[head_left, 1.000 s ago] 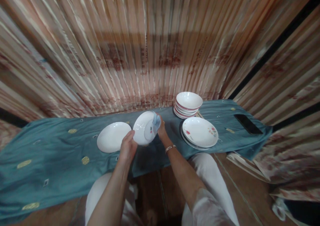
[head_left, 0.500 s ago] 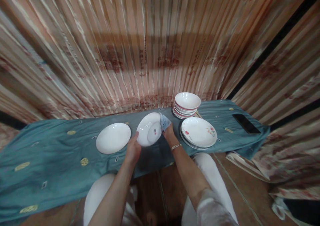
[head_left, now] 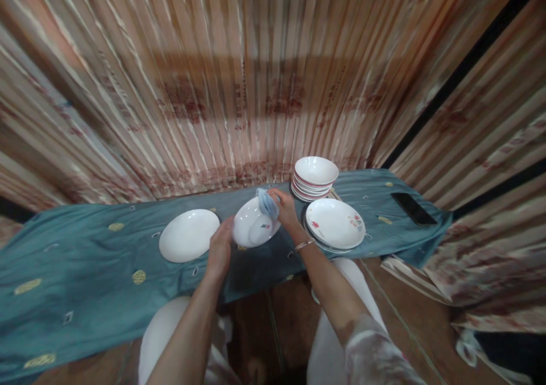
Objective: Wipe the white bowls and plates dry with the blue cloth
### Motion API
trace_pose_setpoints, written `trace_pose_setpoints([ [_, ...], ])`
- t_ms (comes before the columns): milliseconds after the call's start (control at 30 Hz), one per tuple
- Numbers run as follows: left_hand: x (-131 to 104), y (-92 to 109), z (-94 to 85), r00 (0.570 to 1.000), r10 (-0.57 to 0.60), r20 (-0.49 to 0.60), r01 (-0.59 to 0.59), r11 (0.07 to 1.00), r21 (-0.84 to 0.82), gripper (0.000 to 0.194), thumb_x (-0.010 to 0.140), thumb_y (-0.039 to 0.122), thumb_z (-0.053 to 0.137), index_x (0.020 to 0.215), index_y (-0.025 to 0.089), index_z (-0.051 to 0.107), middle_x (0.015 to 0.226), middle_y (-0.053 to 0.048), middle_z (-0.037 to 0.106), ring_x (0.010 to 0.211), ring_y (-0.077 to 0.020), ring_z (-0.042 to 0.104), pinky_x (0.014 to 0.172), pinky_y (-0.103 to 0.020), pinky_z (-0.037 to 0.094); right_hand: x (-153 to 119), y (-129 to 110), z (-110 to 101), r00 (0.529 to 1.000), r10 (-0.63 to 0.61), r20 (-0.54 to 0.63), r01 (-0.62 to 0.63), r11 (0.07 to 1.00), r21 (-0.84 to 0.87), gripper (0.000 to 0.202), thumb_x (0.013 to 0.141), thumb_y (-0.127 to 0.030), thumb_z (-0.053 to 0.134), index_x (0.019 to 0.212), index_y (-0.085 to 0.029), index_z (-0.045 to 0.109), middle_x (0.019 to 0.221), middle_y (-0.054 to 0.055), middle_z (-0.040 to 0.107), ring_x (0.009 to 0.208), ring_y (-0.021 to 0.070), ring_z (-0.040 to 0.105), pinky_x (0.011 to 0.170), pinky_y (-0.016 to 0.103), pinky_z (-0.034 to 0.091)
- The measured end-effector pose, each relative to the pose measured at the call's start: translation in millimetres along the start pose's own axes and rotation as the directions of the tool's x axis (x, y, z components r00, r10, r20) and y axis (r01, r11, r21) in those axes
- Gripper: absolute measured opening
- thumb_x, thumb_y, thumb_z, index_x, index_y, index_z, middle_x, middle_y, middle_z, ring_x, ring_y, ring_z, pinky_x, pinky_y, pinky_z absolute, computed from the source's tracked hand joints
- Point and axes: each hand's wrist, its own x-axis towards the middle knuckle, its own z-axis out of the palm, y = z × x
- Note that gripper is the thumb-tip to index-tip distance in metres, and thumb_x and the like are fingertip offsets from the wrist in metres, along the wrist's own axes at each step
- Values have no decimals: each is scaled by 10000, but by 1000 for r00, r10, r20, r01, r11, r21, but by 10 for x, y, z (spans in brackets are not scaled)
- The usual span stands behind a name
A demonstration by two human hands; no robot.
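A white plate [head_left: 249, 226], its underside with a small printed mark facing me, is tilted above the cloth-covered table. My left hand [head_left: 220, 245] grips its left edge. Bunched in my right hand [head_left: 284, 206] is a light blue cloth [head_left: 268, 204], pressed on the plate's upper right part. To the left lies another white plate [head_left: 190, 235]. A stack of flower-patterned plates [head_left: 335, 224] sits right of my right hand, and a stack of white bowls with red rims [head_left: 316, 172] stands behind it.
A teal patterned cloth [head_left: 106, 271] covers the table. Near its right end lies a flat black phone-like object [head_left: 413, 208]. A pleated curtain [head_left: 256, 89] hangs behind the table. My knees are under the front edge.
The blue cloth in my right hand has moved up and left, from the plate's right rim onto its underside. The plate has tilted slightly. The whole view has shifted a little.
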Motion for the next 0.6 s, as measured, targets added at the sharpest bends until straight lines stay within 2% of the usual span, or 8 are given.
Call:
trace_pose_setpoints([
  [100, 7, 83, -50, 1000, 6, -21, -5, 999, 42, 399, 630, 505, 862, 839, 182, 753, 895, -66, 760, 979, -264, 664, 864, -315, 512, -52, -201, 75, 980, -140, 145, 166, 967, -192, 331, 979, -443, 514, 953, -212, 750, 972, 83, 753, 938, 248, 668, 933, 391, 492],
  [200, 23, 116, -104, 1000, 2, -29, -3, 1000, -18, 392, 596, 498, 884, 774, 190, 720, 831, -64, 745, 1001, -286, 662, 861, -325, 517, -140, -397, 218, 944, -205, 258, 287, 895, -342, 338, 1026, -398, 480, 1102, -185, 730, 1116, 116, 741, 1060, 268, 648, 1015, 427, 455],
  [333, 40, 120, -134, 997, -47, -55, 39, 990, -138, 298, 624, 403, 868, 744, 191, 697, 718, -55, 699, 982, -295, 678, 871, -349, 527, -343, -592, 503, 925, -267, 269, 370, 790, -489, 364, 1046, -311, 461, 1337, -145, 605, 1459, 184, 567, 1345, 301, 514, 1154, 495, 347],
  [400, 38, 122, -144, 994, -68, -80, 57, 988, -140, 230, 639, 339, 842, 743, 194, 697, 690, -39, 684, 939, -276, 685, 862, -343, 530, -489, -650, 661, 911, -298, 286, 408, 750, -521, 341, 1049, -249, 443, 1339, -159, 597, 1507, 175, 524, 1432, 282, 436, 1197, 489, 305],
  [467, 25, 125, -159, 994, -73, -85, 61, 989, -138, 190, 626, 276, 809, 767, 195, 709, 697, -27, 689, 913, -258, 687, 852, -335, 531, -637, -686, 797, 880, -324, 347, 468, 713, -522, 306, 1046, -233, 453, 1297, -184, 621, 1451, 143, 586, 1460, 277, 403, 1222, 515, 267],
  [600, -2, 116, -186, 998, -20, -60, 10, 986, -169, 215, 575, 216, 754, 786, 203, 717, 737, -19, 710, 929, -248, 689, 861, -326, 529, -770, -714, 905, 826, -346, 445, 546, 684, -483, 367, 1001, -311, 578, 1341, -173, 582, 1477, 154, 563, 1495, 296, 343, 1244, 562, 221],
])
